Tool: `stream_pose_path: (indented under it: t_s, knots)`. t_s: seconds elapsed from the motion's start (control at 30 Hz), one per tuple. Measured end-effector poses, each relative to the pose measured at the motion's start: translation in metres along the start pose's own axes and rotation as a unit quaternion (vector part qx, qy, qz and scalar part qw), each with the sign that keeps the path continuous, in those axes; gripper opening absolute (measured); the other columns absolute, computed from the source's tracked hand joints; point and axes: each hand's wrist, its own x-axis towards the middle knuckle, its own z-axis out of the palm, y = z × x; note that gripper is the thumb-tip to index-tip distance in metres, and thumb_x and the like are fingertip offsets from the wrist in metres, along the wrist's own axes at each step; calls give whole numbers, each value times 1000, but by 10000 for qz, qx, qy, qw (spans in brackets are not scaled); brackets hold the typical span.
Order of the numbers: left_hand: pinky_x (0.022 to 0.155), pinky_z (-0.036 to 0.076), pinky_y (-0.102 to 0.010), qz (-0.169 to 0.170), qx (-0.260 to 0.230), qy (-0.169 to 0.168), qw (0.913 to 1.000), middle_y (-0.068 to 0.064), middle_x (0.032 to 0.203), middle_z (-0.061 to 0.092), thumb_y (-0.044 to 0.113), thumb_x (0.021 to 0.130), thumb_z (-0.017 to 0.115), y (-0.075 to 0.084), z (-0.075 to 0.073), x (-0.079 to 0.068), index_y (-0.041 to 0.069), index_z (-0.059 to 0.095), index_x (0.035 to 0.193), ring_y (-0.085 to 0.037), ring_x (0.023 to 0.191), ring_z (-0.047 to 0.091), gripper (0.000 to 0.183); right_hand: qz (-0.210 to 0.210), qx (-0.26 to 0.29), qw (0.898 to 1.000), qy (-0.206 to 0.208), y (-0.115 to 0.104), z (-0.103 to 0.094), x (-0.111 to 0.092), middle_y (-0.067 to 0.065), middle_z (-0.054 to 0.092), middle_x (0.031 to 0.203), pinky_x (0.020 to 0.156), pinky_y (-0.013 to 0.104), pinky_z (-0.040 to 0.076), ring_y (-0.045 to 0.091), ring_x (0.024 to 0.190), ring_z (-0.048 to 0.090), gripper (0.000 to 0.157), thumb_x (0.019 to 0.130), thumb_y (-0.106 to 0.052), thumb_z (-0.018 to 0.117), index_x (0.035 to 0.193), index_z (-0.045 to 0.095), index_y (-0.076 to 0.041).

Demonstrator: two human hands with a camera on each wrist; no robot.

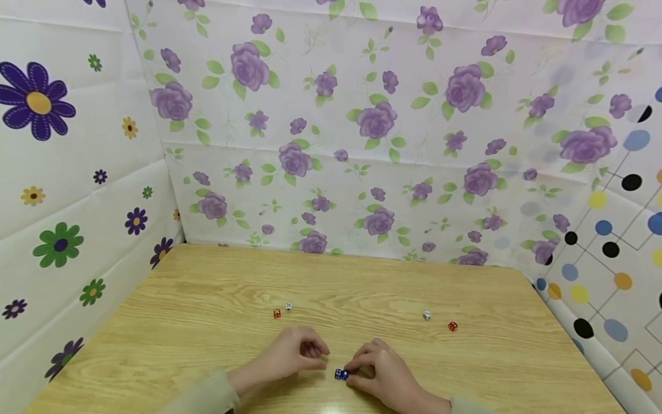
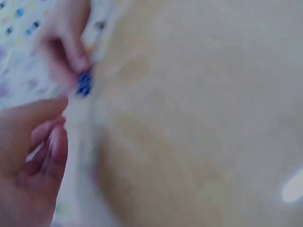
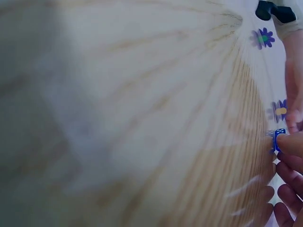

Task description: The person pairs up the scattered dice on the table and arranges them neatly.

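Note:
Two blue dice with white pips stand side by side near the front of the table, a left blue die and a right blue die. Thumb and fingertips of my right hand pinch the right one. Just to the left of the pair, my left hand hovers with loosely bent fingers and a gap between thumb and fingertips, holding nothing. The left wrist view shows the blue dice blurred at the right hand's fingertips. In the right wrist view, a blue die is partly hidden behind the thumb.
Beyond the left hand, a red die and a white die lie close together. Farther right are another white die and red die. Patterned cloths hang around the wooden table at the back and both sides.

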Motion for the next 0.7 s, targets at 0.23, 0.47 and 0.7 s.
stream_pose_path:
  t_s: [0.23, 0.47, 0.7]
  knots:
    - [71, 54, -22, 675, 1083, 120, 9918, -9, 95, 68, 13, 88, 75, -9, -61, 5, 9, 74, 100, -6, 79, 60, 13, 11, -23, 10000, -21, 1, 0, 1, -23, 65, 96, 77, 19, 48, -3, 92, 50, 10, 84, -37, 78, 93, 78, -34]
    - [72, 51, -23, 72, 1712, 431, 9843, -5, 98, 66, 16, 88, 75, -35, -103, 0, 10, 70, 106, -16, 84, 60, 20, 10, 5, 10000, -73, 0, 1, 0, -23, 65, 97, 76, 19, 48, -4, 91, 50, 11, 84, -37, 78, 94, 78, -34]
    - [72, 55, -22, -7, 1484, 215, 9887, -1, 92, 68, 13, 88, 75, -64, -113, -1, 8, 69, 110, -8, 82, 62, 24, 33, 40, 9999, -120, 0, 1, 1, -23, 65, 97, 76, 18, 47, -4, 91, 49, 11, 83, -37, 78, 94, 77, -34]
